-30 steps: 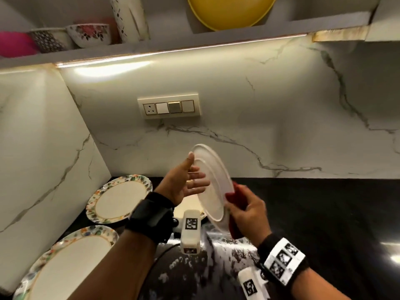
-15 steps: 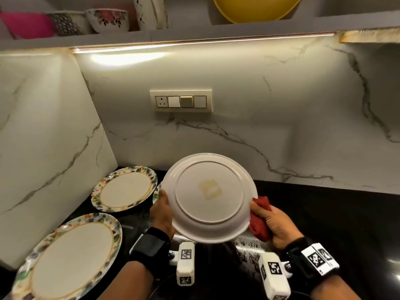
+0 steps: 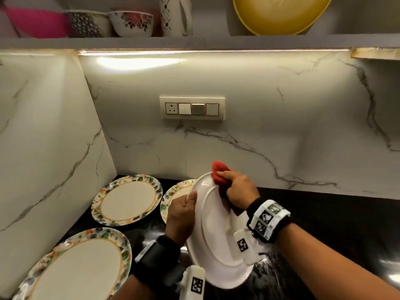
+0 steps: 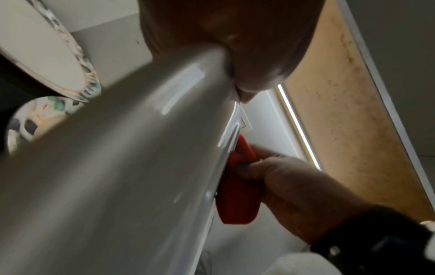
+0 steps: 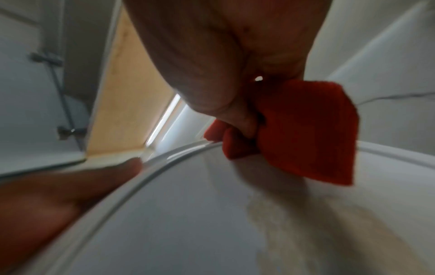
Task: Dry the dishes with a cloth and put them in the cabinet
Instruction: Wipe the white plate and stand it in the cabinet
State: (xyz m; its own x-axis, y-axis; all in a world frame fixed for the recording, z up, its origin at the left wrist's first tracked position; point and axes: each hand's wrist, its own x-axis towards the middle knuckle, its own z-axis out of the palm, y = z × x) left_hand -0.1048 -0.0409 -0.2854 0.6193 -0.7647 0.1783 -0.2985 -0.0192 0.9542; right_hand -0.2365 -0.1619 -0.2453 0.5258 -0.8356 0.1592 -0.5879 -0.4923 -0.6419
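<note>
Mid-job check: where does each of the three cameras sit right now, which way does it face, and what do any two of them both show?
Head: on the head, facing forward and down at the counter; shows left hand gripping the white plate, right hand wiping with the red cloth.
Left wrist: under the left hand, looking along the white plate toward the right hand.
Right wrist: under the right hand, facing the red cloth on the plate.
Shared: all three show plate and cloth.
</note>
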